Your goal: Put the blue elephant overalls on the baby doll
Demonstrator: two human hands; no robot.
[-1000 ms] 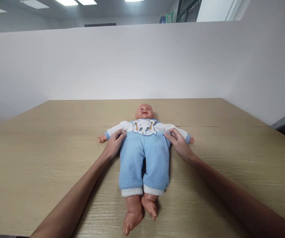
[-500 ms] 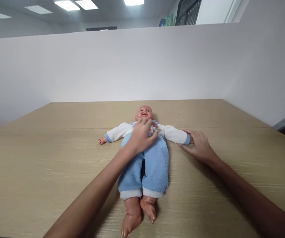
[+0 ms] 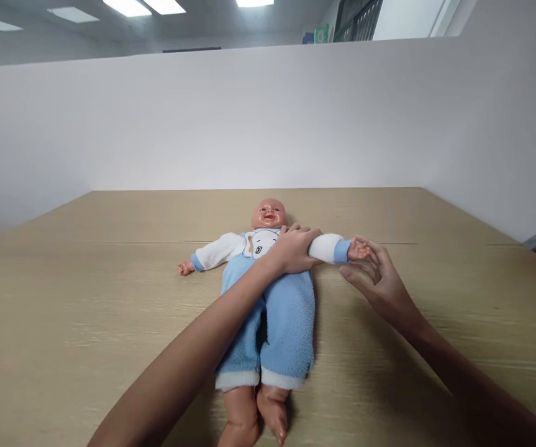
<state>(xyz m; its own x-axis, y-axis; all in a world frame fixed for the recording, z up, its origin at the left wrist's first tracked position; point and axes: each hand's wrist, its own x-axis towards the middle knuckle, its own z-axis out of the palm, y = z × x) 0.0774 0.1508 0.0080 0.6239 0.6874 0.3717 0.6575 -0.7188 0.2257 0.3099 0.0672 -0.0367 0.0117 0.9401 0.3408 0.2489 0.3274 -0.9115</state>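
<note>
A baby doll (image 3: pixel 290 316) in a blue and white fleece outfit lies on its back, head away from me and feet towards me. A cartoon animal face shows on its chest. My left hand (image 3: pixel 295 248) is wrapped round the doll's upper arm near the shoulder, on the right of the picture. The doll's forearm (image 3: pixel 326 248) on that side points out to the right, its small hand (image 3: pixel 358 249) palm up. My right hand (image 3: pixel 382 276) is cupped beside and behind that small hand, thumb apart from the curved fingers, without a closed grip.
Beneath the doll is a wide wood-grain table (image 3: pixel 109 292) with a seam across it. A white partition (image 3: pixel 202 124) rises behind and at the sides. Ceiling lights (image 3: pixel 128 7) show above it.
My left hand has moved right from the doll's chest to its upper arm, uncovering the cartoon face. The doll's arm is raised slightly, and my right hand has turned beneath its hand.
</note>
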